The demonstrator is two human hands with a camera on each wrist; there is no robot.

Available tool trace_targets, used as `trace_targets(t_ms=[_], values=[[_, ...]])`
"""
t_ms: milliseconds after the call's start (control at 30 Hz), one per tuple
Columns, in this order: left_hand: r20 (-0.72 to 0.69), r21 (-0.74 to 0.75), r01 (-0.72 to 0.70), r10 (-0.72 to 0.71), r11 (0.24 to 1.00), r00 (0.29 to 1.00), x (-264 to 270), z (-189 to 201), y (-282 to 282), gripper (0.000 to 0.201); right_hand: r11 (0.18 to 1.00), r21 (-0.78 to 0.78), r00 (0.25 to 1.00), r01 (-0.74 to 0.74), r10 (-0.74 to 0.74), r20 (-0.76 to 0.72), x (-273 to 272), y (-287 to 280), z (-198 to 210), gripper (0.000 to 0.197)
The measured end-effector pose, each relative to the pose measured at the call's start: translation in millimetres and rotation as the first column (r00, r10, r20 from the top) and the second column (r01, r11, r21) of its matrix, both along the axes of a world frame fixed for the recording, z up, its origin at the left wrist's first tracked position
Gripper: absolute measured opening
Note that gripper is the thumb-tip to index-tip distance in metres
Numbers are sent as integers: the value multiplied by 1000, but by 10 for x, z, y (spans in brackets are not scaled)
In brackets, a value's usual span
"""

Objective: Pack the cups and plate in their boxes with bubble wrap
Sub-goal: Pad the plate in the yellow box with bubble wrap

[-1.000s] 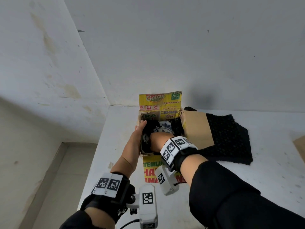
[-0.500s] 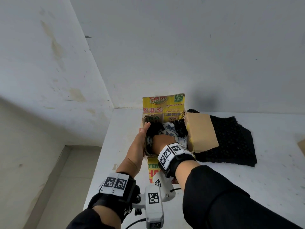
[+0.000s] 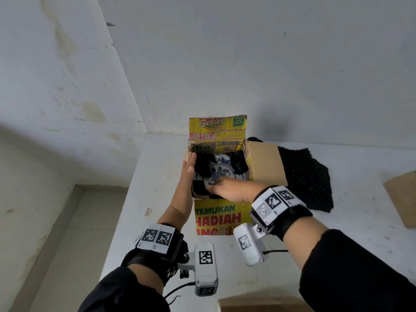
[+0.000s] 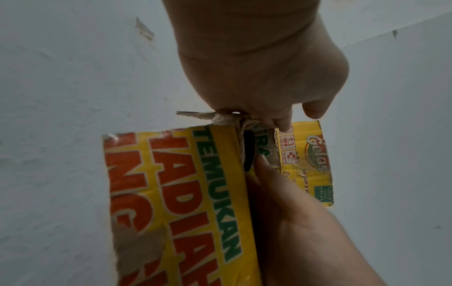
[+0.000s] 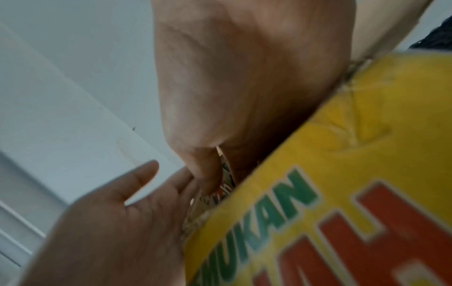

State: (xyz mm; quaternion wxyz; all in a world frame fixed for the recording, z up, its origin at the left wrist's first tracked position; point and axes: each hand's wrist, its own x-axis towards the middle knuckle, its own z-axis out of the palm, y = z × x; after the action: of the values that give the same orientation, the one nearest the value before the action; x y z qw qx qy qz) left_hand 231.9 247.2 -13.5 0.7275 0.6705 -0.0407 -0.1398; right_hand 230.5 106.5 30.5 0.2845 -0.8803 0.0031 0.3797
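A yellow printed cardboard box (image 3: 217, 219) stands open on the white table. Inside lies a blue-and-white plate (image 3: 221, 170) with black bubble wrap (image 3: 203, 164) bunched round its rim. My left hand (image 3: 188, 170) lies flat with straight fingers against the box's left wall. My right hand (image 3: 216, 186) reaches over the near rim, its fingers resting on the plate's near-left part. In the left wrist view the right hand (image 4: 257, 77) dips into the box (image 4: 183, 193) beside the left hand (image 4: 305, 232). The right wrist view shows the left hand's palm (image 5: 110, 222) spread by the box (image 5: 342, 174).
A loose sheet of black bubble wrap (image 3: 308, 176) lies right of the box, under its brown flap (image 3: 264, 163). Brown cardboard pieces sit at the right edge (image 3: 403, 199) and the bottom edge (image 3: 258, 305). The table's left edge drops to the floor beside my left arm.
My right hand has drawn back toward the near rim and its wrist has swung right, baring more of the plate. The left hand has stayed on the box's left wall.
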Motion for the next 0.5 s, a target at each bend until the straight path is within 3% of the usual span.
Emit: trace_targets(t_ms=[133,267,367,500], values=[[11,23,10,-10,1000,1000,32,-53,-8,38,988,-125,996,89,-86,23,6,40,-62,74],[-12,5,-2,2,1000,1000,62,-105,-21,40,977,-209,998,49,-56,-28,66,100,-89,84],[2,3,13,-13,1000,1000,61,-127,-6,49,983,-176,997,43,-54,-57,95,160,-28,74],[9,-7,55,-55,998,998,59,-106,17,45,995,-75,998,61,-60,11,116,119,-21,39]])
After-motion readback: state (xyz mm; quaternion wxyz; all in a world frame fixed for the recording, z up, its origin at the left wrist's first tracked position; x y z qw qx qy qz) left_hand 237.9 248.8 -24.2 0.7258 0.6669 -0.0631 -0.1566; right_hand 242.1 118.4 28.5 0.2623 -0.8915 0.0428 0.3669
